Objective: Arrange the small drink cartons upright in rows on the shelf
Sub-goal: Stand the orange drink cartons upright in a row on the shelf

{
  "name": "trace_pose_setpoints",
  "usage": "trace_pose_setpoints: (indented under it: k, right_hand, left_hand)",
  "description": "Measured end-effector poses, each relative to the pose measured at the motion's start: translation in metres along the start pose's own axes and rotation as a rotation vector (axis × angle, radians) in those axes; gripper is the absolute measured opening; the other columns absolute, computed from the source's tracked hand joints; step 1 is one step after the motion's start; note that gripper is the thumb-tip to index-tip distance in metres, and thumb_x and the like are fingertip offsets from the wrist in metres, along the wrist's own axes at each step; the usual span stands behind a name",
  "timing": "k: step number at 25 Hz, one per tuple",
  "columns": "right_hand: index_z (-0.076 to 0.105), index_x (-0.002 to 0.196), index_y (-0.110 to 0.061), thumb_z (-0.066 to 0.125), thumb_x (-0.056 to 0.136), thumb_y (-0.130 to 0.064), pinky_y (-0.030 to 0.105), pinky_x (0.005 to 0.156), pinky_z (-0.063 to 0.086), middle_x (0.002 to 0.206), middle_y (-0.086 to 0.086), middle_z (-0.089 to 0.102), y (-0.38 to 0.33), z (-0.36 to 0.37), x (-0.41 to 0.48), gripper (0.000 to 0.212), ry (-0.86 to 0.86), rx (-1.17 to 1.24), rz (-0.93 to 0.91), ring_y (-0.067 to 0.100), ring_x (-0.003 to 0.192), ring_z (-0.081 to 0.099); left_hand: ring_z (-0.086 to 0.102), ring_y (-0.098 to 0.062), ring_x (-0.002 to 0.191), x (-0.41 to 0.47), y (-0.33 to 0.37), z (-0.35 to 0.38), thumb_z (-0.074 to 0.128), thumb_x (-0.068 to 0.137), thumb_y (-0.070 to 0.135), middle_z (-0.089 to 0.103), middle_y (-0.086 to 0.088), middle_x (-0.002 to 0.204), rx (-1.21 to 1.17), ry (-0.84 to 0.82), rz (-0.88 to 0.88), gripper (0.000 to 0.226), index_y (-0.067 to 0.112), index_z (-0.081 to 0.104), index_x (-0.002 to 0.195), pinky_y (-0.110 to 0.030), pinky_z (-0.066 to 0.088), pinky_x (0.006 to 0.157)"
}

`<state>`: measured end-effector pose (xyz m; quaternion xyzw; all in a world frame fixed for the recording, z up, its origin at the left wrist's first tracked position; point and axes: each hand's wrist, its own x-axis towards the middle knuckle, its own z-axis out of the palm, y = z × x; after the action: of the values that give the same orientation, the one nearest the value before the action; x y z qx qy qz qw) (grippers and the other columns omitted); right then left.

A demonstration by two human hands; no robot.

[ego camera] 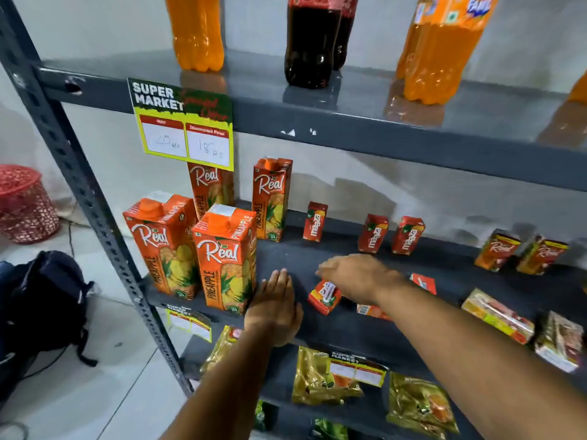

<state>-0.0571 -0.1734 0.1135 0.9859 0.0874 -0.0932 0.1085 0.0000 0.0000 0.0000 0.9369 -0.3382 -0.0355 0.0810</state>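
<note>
Three small red Maaza cartons (373, 233) stand upright at the back of the grey middle shelf (286, 258). My right hand (355, 276) grips another small red carton (324, 296), tilted near the shelf front. Two more small red cartons lie flat, one (423, 282) behind my right wrist and one (371, 311) under my forearm, partly hidden. My left hand (274, 309) rests flat and open on the shelf, left of the held carton and right of the tall cartons. Two small Real cartons (521, 254) stand upright at the far right.
Several tall orange Real pineapple cartons (227, 258) stand on the shelf's left part. Flat cartons (497, 314) lie at the right front. Soda bottles (309, 39) fill the shelf above, gold packets (324, 376) the one below. A dark backpack (44, 300) and red basket (25, 201) sit on the floor.
</note>
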Motion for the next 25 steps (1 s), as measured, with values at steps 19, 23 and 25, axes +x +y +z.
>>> trace_pose_setpoints:
  k: [19, 23, 25]
  right_hand:
    - [0.053, 0.092, -0.017, 0.066, 0.060, -0.074, 0.043, 0.086, 0.043, 0.092, 0.005, 0.070, -0.033, 0.052, 0.011, 0.067, 0.661, 0.664, 1.012, 0.030, 0.088, 0.065]
    - [0.053, 0.111, -0.014, 0.055, 0.051, -0.089, 0.048, 0.095, 0.037, 0.108, 0.008, 0.069, -0.034, 0.050, 0.009, 0.096, 0.672, 0.703, 1.011, 0.033, 0.104, 0.062]
    - [0.048, 0.122, -0.012, 0.049, 0.051, -0.093, 0.052, 0.097, 0.035, 0.117, 0.009, 0.066, -0.030, 0.042, 0.006, 0.108, 0.745, 0.722, 0.986, 0.034, 0.110, 0.058]
  left_hand:
    - [-0.002, -0.023, 0.151, 0.002, -0.002, 0.001, 0.024, 0.098, 0.046, 0.002, -0.011, 0.165, -0.005, 0.013, 0.032, 0.071, 0.006, 0.004, 0.154, -0.039, 0.002, 0.122]
    - [-0.002, -0.023, 0.151, 0.002, -0.002, 0.001, 0.024, 0.097, 0.047, 0.002, -0.010, 0.165, -0.008, 0.006, 0.027, 0.072, 0.007, 0.004, 0.154, -0.039, 0.002, 0.122]
    - [-0.003, -0.022, 0.151, 0.002, -0.002, 0.000, 0.024, 0.098, 0.047, 0.001, -0.010, 0.165, -0.007, 0.003, 0.030, 0.072, 0.007, 0.003, 0.154, -0.039, 0.001, 0.122]
